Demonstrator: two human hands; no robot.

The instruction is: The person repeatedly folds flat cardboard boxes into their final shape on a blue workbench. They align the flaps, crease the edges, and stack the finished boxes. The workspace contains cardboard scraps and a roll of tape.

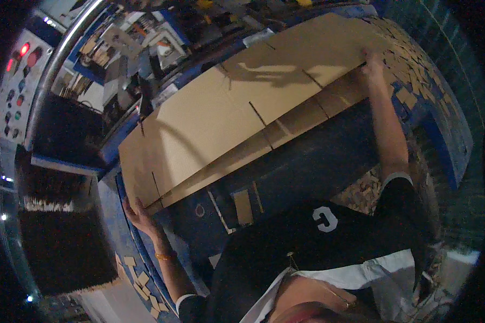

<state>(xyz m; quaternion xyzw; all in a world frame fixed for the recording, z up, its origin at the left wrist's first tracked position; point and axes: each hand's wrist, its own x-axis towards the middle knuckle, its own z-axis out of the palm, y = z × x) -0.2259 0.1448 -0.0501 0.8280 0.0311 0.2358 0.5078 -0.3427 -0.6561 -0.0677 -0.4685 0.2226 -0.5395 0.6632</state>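
Note:
A long brown cardboard sheet (215,129) with narrow dark slots cut along its edges lies slantwise across the blue machine bed. Its near side stands apart from a second layer of cardboard (226,171) beneath, with a shadowed gap between the two. At the near left corner, my left hand (139,214) grips the cardboard's end, fingers partly hidden behind it. My right hand (373,69) is closed on the near edge toward the far right end, arm stretched out.
Left stands a control panel (20,89) with lit red lamps, beside a curved metal pipe (64,51). Cardboard scraps (415,70) cover the blue table at right; more offcuts (143,282) lie lower left. A small cardboard strip (243,207) lies before me. Machine parts line the back.

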